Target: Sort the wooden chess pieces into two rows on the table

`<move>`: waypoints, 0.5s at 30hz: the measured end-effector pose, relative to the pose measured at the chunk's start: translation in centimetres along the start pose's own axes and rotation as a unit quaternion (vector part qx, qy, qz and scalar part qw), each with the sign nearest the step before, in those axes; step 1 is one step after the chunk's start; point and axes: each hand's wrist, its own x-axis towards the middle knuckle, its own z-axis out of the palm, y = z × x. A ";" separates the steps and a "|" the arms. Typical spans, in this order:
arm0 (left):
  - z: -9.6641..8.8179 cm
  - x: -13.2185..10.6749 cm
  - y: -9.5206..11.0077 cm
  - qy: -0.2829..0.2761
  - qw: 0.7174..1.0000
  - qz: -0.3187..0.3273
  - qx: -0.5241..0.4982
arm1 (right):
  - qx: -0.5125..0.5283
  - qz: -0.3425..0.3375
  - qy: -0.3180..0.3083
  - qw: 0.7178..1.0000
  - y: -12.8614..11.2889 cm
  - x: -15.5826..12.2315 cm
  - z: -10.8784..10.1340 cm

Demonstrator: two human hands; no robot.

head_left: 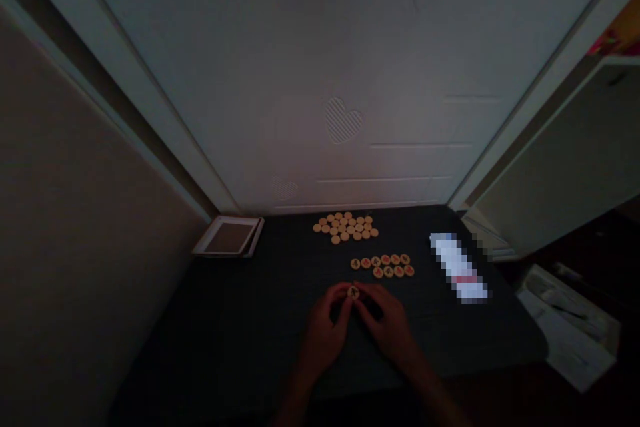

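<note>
Both my hands rest on a dark table [240, 320], fingertips meeting. My left hand [327, 323] and my right hand [387, 323] pinch one round wooden game piece [353, 292] between them. Just beyond it lie two short rows of face-up pieces [385, 265] with red and dark marks. Farther back sits a cluster of several blank-side pieces [346, 227] near the door.
An open box lid or tray [229, 237] lies at the back left of the table. A blurred white packet [459, 268] lies at the right. A white door [345, 80] stands behind the table, a wall at left, papers [570, 330] on the floor at right.
</note>
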 end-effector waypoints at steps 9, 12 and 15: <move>0.0 0.2 0.5 0.008 1.000 -0.001 0.011 | 0.004 0.006 0.002 1.000 -0.2 0.0 -0.1; 0.1 0.3 0.4 0.024 1.000 -0.008 0.018 | 0.001 0.000 0.003 1.000 -0.1 -0.1 -0.1; 0.1 0.3 0.4 0.026 0.999 -0.010 0.026 | -0.007 -0.006 -0.001 1.000 -0.2 -0.2 -0.2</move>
